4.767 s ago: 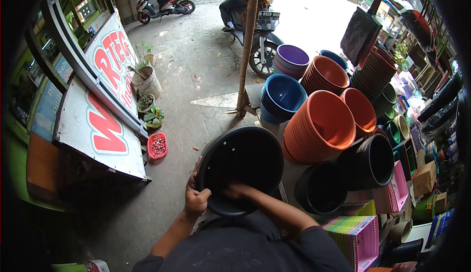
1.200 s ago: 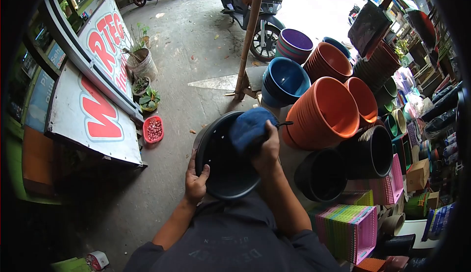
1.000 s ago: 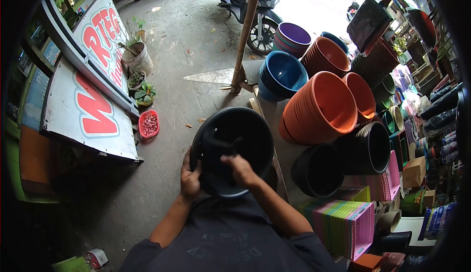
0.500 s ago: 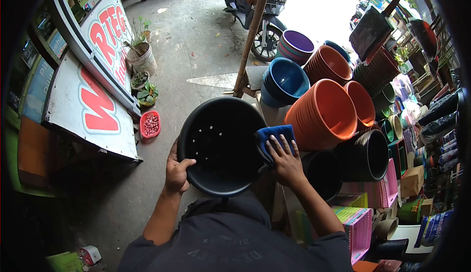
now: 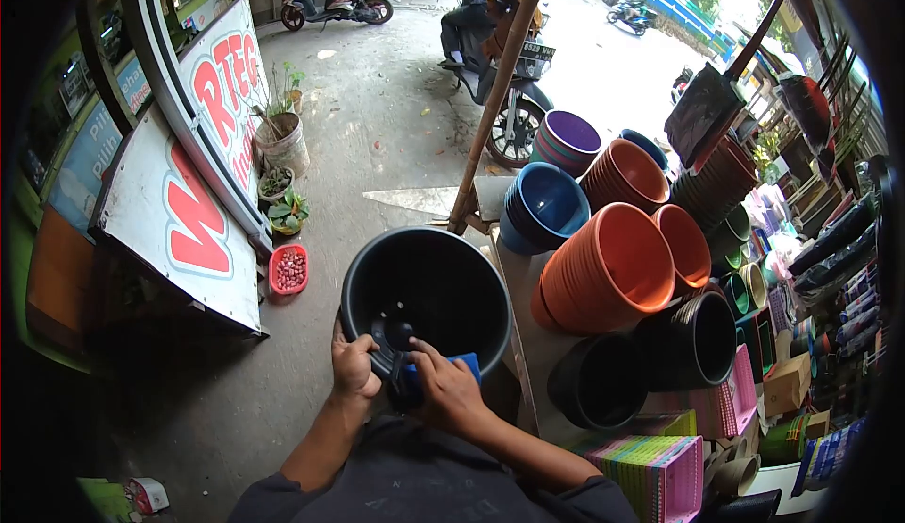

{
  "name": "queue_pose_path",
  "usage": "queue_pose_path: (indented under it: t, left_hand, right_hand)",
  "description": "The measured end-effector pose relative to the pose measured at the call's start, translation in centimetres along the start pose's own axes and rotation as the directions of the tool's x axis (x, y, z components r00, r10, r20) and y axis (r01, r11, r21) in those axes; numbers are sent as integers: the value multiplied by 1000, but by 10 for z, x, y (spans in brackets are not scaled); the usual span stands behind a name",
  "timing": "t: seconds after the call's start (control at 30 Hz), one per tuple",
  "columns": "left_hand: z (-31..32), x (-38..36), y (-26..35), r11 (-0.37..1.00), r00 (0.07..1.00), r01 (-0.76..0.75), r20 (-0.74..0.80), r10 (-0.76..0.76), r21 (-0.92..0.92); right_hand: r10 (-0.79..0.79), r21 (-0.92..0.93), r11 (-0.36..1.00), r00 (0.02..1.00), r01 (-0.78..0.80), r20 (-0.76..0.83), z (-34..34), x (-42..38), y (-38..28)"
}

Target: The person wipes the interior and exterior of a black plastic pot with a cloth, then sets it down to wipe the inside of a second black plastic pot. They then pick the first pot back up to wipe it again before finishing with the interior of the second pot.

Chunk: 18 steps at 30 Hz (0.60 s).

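A black plastic plant pot (image 5: 462, 278) with small holes in its bottom faces up in front of my body, its opening toward me. My left hand (image 5: 354, 368) grips the near left rim, thumb over the edge. My right hand (image 5: 451, 389) holds a folded blue cloth (image 5: 468, 365) against the near rim, a short way right of my left hand. Its index finger points into the pot, and part of the cloth is hidden beneath the palm.
Stacked orange pots (image 5: 603, 268), blue pots (image 5: 545, 207) and black pots (image 5: 693, 339) stand at right beside pink baskets (image 5: 674, 476). A wooden pole (image 5: 500, 99) rises ahead. At left are a white signboard (image 5: 179, 221) and a red tub (image 5: 288, 270). A person sits on a parked motorbike (image 5: 514, 117).
My right hand has moved the cloth from the pot's right rim leftward and down to its near rim. The view has tilted up, and the pot sits lower. My left hand keeps its grip.
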<state>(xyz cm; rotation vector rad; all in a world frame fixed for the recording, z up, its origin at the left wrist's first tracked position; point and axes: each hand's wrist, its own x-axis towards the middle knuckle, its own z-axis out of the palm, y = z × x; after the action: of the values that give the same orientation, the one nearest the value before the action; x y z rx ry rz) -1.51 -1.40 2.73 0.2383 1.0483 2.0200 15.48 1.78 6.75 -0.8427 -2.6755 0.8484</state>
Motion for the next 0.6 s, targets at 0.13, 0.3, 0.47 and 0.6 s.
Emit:
queue_pose_path:
  t: [0.13,0.3,0.47,0.6]
  left_hand:
    - [4,-7,6,993,993,114,-36,-115,-22]
    - [-13,-2,35,987,996,84,24,-88,139]
    - [-3,-18,4,976,935,-56,-330,126,212]
    - [-5,-28,-23,897,923,-264,-177,342,355]
  right_hand:
    - [-91,-266,962,994,70,-66,-3,-4,8]
    - [-372,-352,867,928,352,13,-2,-19,55]
    - [-410,-428,818,911,385,34,7,1,44]
    - [-365,-388,874,923,293,-125,33,12,30]
